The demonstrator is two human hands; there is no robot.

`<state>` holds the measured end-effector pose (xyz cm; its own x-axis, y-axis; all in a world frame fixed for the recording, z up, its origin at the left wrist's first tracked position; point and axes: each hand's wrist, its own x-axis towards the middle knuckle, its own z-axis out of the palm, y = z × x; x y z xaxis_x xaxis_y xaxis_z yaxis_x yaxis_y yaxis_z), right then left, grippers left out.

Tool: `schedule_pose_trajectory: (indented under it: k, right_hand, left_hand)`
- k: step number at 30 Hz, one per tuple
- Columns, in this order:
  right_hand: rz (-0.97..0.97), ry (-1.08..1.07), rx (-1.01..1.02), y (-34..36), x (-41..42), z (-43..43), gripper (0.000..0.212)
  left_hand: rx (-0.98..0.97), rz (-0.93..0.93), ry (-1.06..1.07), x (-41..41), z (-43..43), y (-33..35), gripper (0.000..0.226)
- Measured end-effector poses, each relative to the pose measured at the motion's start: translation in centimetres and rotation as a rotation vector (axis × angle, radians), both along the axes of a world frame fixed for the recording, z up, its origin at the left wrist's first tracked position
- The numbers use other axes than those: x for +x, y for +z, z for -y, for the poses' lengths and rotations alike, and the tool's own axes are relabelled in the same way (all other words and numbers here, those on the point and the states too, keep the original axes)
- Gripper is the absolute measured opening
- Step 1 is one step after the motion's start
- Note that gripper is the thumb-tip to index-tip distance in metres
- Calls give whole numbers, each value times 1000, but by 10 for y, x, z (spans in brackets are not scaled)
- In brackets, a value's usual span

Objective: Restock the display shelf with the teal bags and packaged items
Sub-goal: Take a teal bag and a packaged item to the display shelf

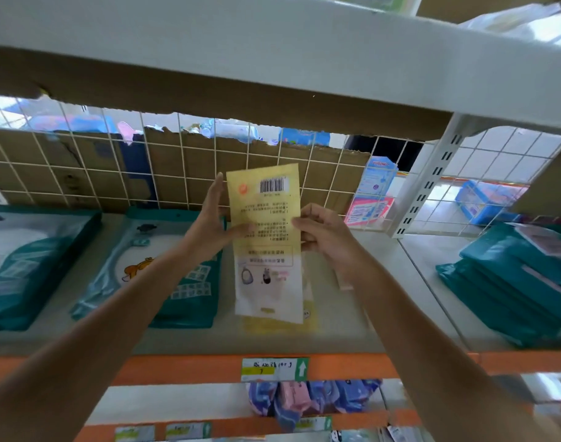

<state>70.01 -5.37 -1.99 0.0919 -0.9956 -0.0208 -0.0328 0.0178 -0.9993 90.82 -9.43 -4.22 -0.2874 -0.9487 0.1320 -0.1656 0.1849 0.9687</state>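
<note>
Head view, display shelf [384, 282], middle tier.

- Both hands are up on one yellow packet [266, 231], held clear of the shelf board in front of the wire grid back [177, 173].
- Its long axis runs up and down the frame, leaning slightly. The barcode end points up toward the grid and the pale, see-through end points down toward me. The print reads upside down from here.
- Left hand [214, 218]: fingers straight along the packet's left edge, thumb laid across the front. That is a pinch on that edge.
- Right hand [324, 237]: fingers curled, thumb on the front. It grips the right edge at about mid-length.
- A second yellow packet [282, 327] shows just below the held one's lower end. I can't tell whether it lies on the board or is held too.
- Teal bags lie flat on the board. One is at far left [33, 266]. One with a cartoon print [164, 266] is just left of the held packet, partly behind the left forearm. There is a stack of teal bags [512, 291] on the next bay to the right.
- A pink and blue box [371, 199] leans on the grid behind the right hand.
- An orange price rail [177, 368] runs along the front edge, and a price label [274, 369] sits below the packet.
</note>
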Motion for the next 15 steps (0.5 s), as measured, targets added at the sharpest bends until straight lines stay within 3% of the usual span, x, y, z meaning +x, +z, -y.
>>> schedule_pose_trajectory:
  k: [3, 5, 11, 15]
  right_hand:
    - [28, -5, -45, 6, -3, 7, 12]
    - [57, -16, -53, 9, -7, 11, 14]
    - [67, -74, -92, 5, -19, 17, 8]
    - [-78, -120, -197, -4, -28, 12, 35]
  left_hand:
    - [101, -114, -87, -3, 0, 3, 63]
    - [141, -167, -120, -5, -2, 4, 50]
    - [185, -241, -158, -4, 1, 13, 36]
    - [257, -305, -139, -8, 3, 18, 35]
